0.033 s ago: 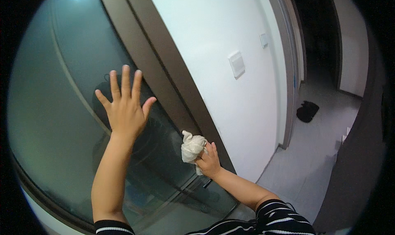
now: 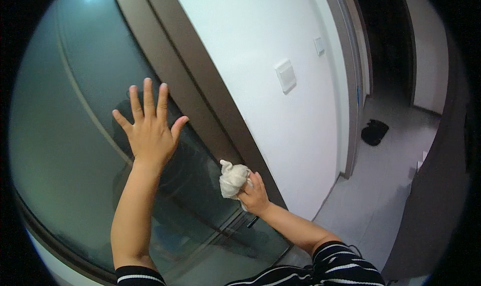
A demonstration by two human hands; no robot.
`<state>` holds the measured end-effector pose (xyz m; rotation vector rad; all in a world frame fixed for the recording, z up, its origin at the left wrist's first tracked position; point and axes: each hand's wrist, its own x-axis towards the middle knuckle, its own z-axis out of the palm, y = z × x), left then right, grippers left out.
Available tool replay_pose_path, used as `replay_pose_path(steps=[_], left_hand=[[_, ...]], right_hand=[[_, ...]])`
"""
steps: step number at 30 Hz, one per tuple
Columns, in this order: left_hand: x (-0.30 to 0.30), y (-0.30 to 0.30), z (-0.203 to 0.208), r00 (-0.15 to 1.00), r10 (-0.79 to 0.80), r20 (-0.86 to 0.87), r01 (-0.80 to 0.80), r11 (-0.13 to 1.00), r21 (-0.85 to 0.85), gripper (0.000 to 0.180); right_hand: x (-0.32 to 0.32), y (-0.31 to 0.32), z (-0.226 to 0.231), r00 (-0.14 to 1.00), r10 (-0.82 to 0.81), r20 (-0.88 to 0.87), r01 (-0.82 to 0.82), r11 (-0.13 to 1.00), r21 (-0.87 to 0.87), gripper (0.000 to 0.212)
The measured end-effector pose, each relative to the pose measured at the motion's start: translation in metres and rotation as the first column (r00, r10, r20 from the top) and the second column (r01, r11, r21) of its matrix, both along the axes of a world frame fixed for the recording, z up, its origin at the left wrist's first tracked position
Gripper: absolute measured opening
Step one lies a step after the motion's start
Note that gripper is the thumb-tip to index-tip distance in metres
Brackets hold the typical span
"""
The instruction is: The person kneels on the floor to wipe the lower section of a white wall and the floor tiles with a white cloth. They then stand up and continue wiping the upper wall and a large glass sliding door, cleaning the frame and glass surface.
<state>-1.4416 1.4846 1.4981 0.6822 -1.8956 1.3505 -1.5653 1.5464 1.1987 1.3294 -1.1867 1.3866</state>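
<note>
My left hand [image 2: 150, 135] is flat against a dark glass panel [image 2: 65, 150], fingers spread and nothing in it. Lower and to the right, my right hand [image 2: 257, 198] grips a crumpled off-white cloth [image 2: 233, 180]. The cloth is bunched up against the glass beside the brown frame [image 2: 200, 90], and a corner of it sticks up at the top. Part of the cloth is hidden behind my right fingers. Faint reflections show in the glass around both hands.
Right of the frame is a white wall with a large switch plate [image 2: 286, 76] and a smaller one [image 2: 319, 46]. Beyond it, a grey floor [image 2: 345, 206] leads to a dark doorway [image 2: 383, 40]. A black item [image 2: 375, 132] lies on that floor.
The whole view has shifted very slightly. My left hand appears a little further left; my right hand still holds the cloth in nearly the same place.
</note>
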Motion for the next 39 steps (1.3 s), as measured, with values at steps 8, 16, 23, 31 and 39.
replay_pose_path(steps=[8,16,23,31,39], left_hand=[[-0.03,-0.01,0.045,0.981,-0.152,0.119,0.175,0.958,-0.226,0.071],[-0.029,-0.005,0.04,0.993,-0.082,0.085,0.102,0.957,-0.272,0.075],[-0.043,0.009,0.035,0.971,0.236,0.027,-0.214,0.916,-0.338,0.073],[-0.006,0.008,0.019,0.959,0.094,0.266,-0.047,0.983,-0.176,0.074],[0.009,0.02,0.012,0.947,0.146,0.287,-0.11,0.984,-0.137,0.077]], right_hand=[[-0.038,-0.005,0.241,0.99,0.042,0.138,-0.002,0.962,-0.274,0.027],[-0.017,-0.01,0.012,0.901,0.11,0.419,-0.138,0.99,0.038,0.046],[-0.03,-0.001,0.062,0.977,-0.059,0.205,0.054,0.998,0.029,0.039],[-0.043,-0.019,0.192,0.971,-0.14,0.195,0.166,0.978,-0.128,0.043],[-0.026,0.02,-0.044,0.943,-0.06,0.327,-0.008,0.979,0.203,0.043]])
